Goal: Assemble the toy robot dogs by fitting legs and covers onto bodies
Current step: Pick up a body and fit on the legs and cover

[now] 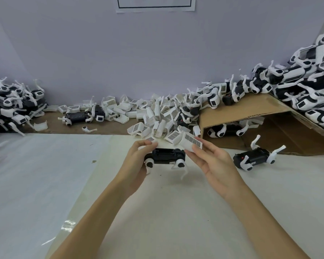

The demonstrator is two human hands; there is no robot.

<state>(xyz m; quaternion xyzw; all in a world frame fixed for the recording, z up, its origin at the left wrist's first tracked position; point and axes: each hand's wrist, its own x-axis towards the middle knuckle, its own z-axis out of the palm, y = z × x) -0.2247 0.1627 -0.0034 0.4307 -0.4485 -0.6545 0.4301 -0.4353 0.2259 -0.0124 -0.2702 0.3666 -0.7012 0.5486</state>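
My left hand [137, 161] grips a black robot dog body [165, 156] by its left end, holding it above the white table. White legs hang from the body's lower side. My right hand [213, 161] pinches a white cover [192, 142] with a dark grid patch, held just above the body's right end. A second black body with white legs [254, 157] lies on the table to the right, untouched.
A heap of loose white covers [153, 116] lies straight behind my hands. A tilted cardboard sheet [251, 109] at the right bears a pile of finished dogs [310, 86]. More dogs [9, 105] are piled at the far left. A lavender wall closes the back.
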